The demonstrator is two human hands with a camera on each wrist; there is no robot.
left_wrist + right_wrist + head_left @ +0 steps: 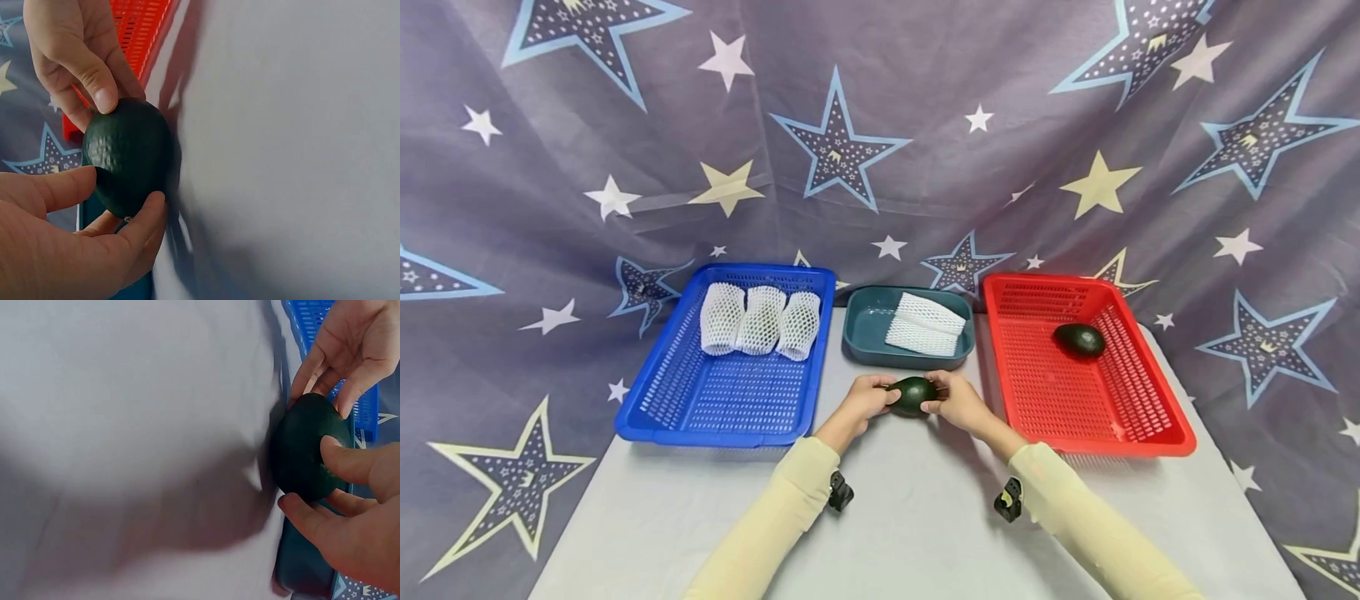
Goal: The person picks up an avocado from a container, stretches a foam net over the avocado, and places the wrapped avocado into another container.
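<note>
A dark green avocado (912,397) is held between both hands, close over the white table in front of the teal tray. My left hand (867,400) grips its left end with thumb and fingertips; the small stem end shows near those fingers in the left wrist view, where the avocado (128,156) lies lengthwise between the hands. From the other side my right hand (957,402) pinches the right end. In the right wrist view, the right thumb lies on top of the avocado (306,450) and the fingers curl beneath.
At left, a blue basket (737,437) holds three items in white foam net sleeves (762,321). The teal tray (865,350) behind the hands contains flat white foam nets (925,325). A red basket (1030,392) at right holds another avocado (1080,340). Behind hangs a star-patterned cloth (925,125).
</note>
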